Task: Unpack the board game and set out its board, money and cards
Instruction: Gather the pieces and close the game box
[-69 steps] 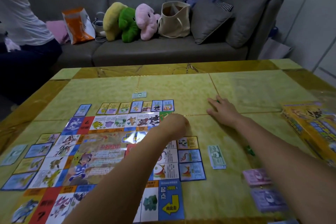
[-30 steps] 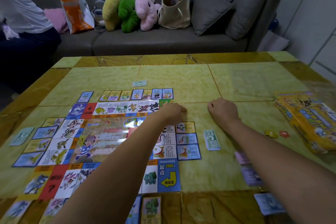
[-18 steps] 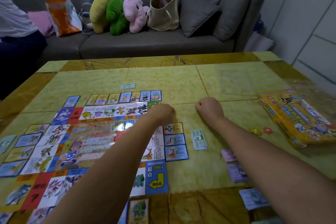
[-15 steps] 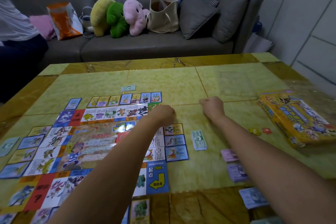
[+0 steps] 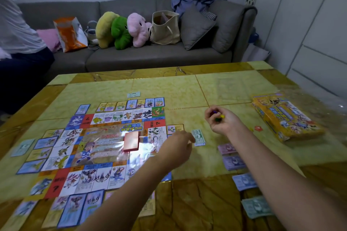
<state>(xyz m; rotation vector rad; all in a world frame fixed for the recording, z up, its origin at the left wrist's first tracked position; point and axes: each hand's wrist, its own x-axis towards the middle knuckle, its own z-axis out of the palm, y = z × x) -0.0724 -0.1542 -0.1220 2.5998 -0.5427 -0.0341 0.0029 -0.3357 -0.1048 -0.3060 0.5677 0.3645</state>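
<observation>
1. Holding a few small game pieces (image 5: pixel 217 116), the right hand (image 5: pixel 222 122) has its fingers curled round them. It hangs over the table (image 5: pixel 187 88), to the right of the board (image 5: pixel 105 137).
2. The left hand (image 5: pixel 177 145) is over the right edge of the board. Its fingers are loose and a bit bent, and I see nothing in them. One fingertip is just beside the green money pile (image 5: pixel 199 138).
3. The board lies flat on the left part of the table. A red card pile (image 5: pixel 131 141) sits in its middle. More cards (image 5: pixel 129 103) lie in rows round its edges.
4. More money is set out on the near right: two purple money piles (image 5: pixel 228 149), then a blue money pile (image 5: pixel 244 181).
5. The game box (image 5: pixel 285 116) lies at the right side of the table. A little red piece (image 5: pixel 258 128) lies just left of it.
6. I think the board, money and cards are nearly all out. The step now looks like the little pieces.
7. Next, the right hand needs to go low and open slowly, on or beside the board. Small pieces can roll or bounce away if they drop from high up.
</observation>
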